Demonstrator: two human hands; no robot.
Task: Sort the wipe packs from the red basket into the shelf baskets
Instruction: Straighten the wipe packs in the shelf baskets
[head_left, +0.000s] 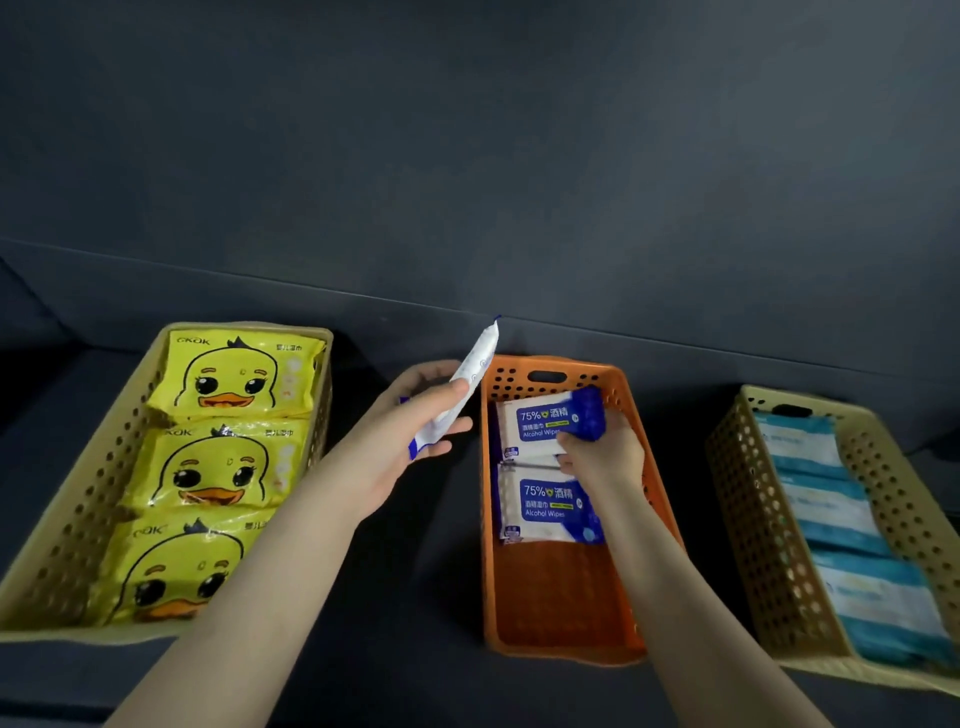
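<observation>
An orange basket (561, 603) stands in the middle of the dark shelf and holds two blue-and-white alcohol wipe packs; the nearer pack (545, 506) lies flat. My right hand (602, 454) reaches into this basket and grips the right end of the farther alcohol wipe pack (550, 421). My left hand (415, 415) hovers just left of the basket and holds a third blue-and-white wipe pack (470, 382) edge-on, tilted upward. The red basket is out of view.
A beige basket (62, 561) on the left holds three yellow duck wipe packs (228, 379). Another beige basket (748, 519) on the right holds several light-blue wipe packs (826, 509). The shelf's dark back wall (519, 208) rises behind them.
</observation>
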